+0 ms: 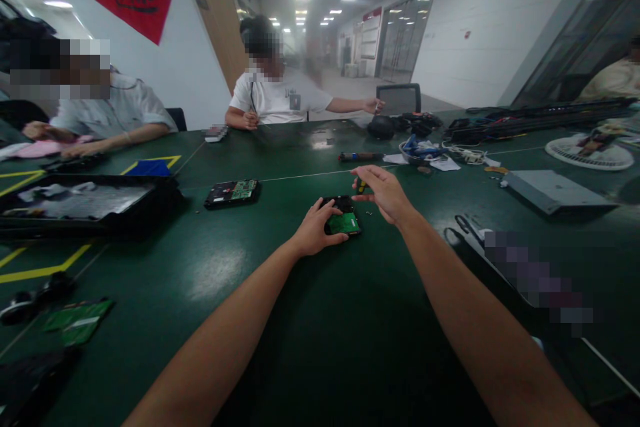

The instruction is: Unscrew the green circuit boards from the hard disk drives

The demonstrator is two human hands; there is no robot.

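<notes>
A hard drive lies on the green table with its green circuit board facing up. My left hand grips it from the left, thumb along the near edge and fingers over the far side, covering part of it. Just above and right of the drive, my right hand is closed on a screwdriver with a yellow and black handle; its tip cannot be made out. Tiny metal bits, apparently screws, rest right of the drive. Another hard drive sits further left.
A black tray-like casing and a loose green circuit board are at left. Rightward are a grey metal box, a bowl of cables and a round white grille. Two people sit across the table; another is far right.
</notes>
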